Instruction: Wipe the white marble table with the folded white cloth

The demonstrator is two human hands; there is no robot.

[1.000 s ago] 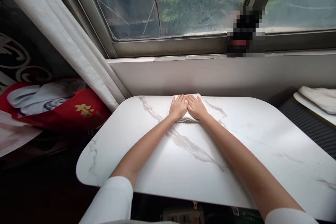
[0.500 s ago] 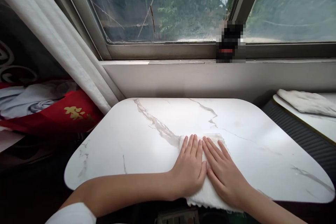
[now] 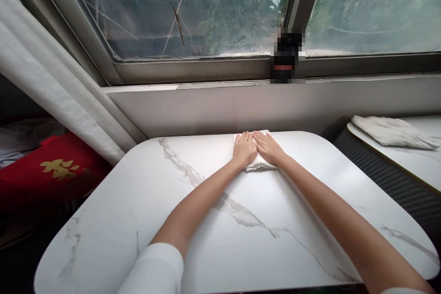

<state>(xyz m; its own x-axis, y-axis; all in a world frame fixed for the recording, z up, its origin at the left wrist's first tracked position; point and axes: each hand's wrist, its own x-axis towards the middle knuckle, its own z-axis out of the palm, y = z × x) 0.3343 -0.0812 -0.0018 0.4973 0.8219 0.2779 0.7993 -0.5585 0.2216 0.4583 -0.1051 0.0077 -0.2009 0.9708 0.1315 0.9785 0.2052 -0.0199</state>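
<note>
A white cloth [image 3: 261, 164] lies flat at the far edge of the white marble-patterned table [image 3: 144, 183]. My left hand [image 3: 245, 149] rests palm down on its left part, fingers stretched forward. Beside it, my right hand [image 3: 268, 148] presses flat on the cloth too, its fingers angled toward the left hand. The two hands touch or nearly touch at the fingertips and thumbs. Both arms reach far forward across the tabletop. Most of the cloth is hidden under the hands.
Behind the table rises a low wall [image 3: 193, 108] under a sliding window [image 3: 220, 14]. A pale curtain [image 3: 58, 87] hangs at left, near a red bag [image 3: 31, 174] with gold lettering. To the right, another folded cloth [image 3: 392, 131] lies on a second white surface [image 3: 422, 165].
Both hands have slid the cloth forward from the table's near edge to its far edge, arms now extended. The camera view has shifted somewhat to the right.
</note>
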